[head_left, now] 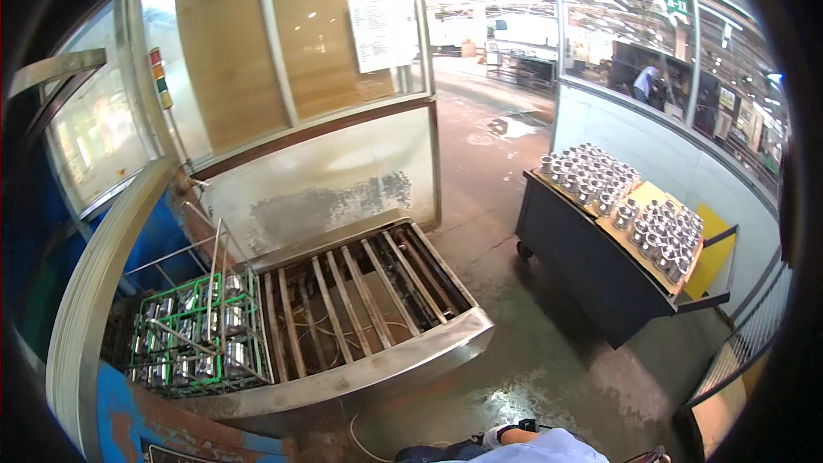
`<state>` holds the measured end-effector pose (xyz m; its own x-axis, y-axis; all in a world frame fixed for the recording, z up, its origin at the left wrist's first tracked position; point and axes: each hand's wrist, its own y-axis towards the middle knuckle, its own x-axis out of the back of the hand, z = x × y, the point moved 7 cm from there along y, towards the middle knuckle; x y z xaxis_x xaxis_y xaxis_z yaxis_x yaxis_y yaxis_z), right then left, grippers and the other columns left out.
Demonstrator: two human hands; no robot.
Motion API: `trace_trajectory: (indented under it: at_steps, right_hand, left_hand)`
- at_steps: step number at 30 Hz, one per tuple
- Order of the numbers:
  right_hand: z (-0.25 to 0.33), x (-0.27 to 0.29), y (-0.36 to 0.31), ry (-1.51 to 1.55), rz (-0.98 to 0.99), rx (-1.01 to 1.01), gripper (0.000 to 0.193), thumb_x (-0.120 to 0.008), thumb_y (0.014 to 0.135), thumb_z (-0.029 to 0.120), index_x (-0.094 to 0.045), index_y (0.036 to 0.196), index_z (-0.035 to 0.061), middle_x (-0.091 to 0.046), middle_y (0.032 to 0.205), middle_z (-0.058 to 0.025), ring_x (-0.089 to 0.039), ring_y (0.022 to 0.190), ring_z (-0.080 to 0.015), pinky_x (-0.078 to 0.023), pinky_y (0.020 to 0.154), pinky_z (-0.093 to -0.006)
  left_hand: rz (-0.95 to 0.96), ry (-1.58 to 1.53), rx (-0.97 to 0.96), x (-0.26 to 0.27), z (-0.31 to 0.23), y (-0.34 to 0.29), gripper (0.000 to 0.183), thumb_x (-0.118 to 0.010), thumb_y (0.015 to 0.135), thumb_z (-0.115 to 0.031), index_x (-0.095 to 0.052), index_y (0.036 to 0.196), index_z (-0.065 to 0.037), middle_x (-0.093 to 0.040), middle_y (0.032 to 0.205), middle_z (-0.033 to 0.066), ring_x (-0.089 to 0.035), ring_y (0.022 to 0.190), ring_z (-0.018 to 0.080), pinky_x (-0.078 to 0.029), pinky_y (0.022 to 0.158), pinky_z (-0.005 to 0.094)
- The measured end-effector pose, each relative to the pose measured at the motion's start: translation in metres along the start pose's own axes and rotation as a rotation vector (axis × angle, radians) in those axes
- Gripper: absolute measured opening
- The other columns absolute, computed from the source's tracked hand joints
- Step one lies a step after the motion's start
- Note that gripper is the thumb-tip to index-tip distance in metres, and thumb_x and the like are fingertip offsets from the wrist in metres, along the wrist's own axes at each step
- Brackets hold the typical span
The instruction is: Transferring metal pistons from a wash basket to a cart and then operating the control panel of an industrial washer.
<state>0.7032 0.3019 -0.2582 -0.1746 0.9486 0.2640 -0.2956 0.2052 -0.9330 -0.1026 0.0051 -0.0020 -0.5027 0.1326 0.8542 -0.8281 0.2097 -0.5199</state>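
At the lower edge, a white-gloved hand [494, 436], apparently my left hand, shows beside a bare stretch of forearm and a light blue sleeve [553, 447]. Its fingers are too small and cut off to read, and no held thing can be made out. My right hand is not visible. Ahead and to the left, apart from the hand, a wire basket [264, 334] with green dividers holds several shiny metal cylindrical parts [233, 317]. It rests at the left end of a roller conveyor [369, 300] with a metal frame.
On the right stands a dark wheeled cart [574, 266] with many shiny metal parts [591, 173] on cardboard. A curved metal frame [81, 291] rises at the left. Glazed partitions [343, 141] flank an opening onto the wet floor [506, 291]. Far off, a person [645, 80] stoops.
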Motion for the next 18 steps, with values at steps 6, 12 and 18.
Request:
trace_trajectory:
  at_steps: [6, 12, 18]
  right_hand:
    - [-0.016, -0.001, 0.036, 0.022, -0.117, 0.081, 0.036, -0.058, 0.093, 0.031, -0.074, 0.121, 0.0143, -0.074, 0.122, -0.0073, -0.071, 0.107, -0.0244, -0.056, 0.091, -0.0364]
    - [-0.005, -0.001, 0.031, 0.447, -0.139, 0.07, 0.044, -0.055, 0.095, 0.041, -0.068, 0.128, 0.0147, -0.072, 0.125, -0.009, -0.066, 0.115, -0.0239, -0.051, 0.098, -0.0377]
    - [0.003, -0.024, 0.022, 0.724, -0.05, 0.013, 0.058, -0.039, 0.105, 0.054, -0.058, 0.142, 0.0132, -0.065, 0.138, -0.008, -0.055, 0.129, -0.0212, -0.04, 0.112, -0.0366]
  left_hand:
    - [-0.013, -0.345, 0.104, 0.001, 0.032, 0.011, 0.061, -0.051, 0.1, -0.058, -0.047, 0.15, -0.023, -0.054, 0.152, 0.0067, -0.046, 0.139, 0.0288, -0.041, 0.112, 0.05]
    - [0.066, -1.022, 0.15, -0.009, 0.03, 0.009, 0.057, -0.042, 0.104, -0.055, -0.048, 0.149, -0.022, -0.055, 0.151, 0.0043, -0.046, 0.137, 0.0285, -0.041, 0.109, 0.0502]
    - [0.166, -0.901, 0.057, -0.008, 0.022, 0.016, 0.054, -0.03, 0.108, -0.052, -0.048, 0.148, -0.021, -0.056, 0.15, 0.0021, -0.046, 0.135, 0.029, -0.041, 0.106, 0.051]
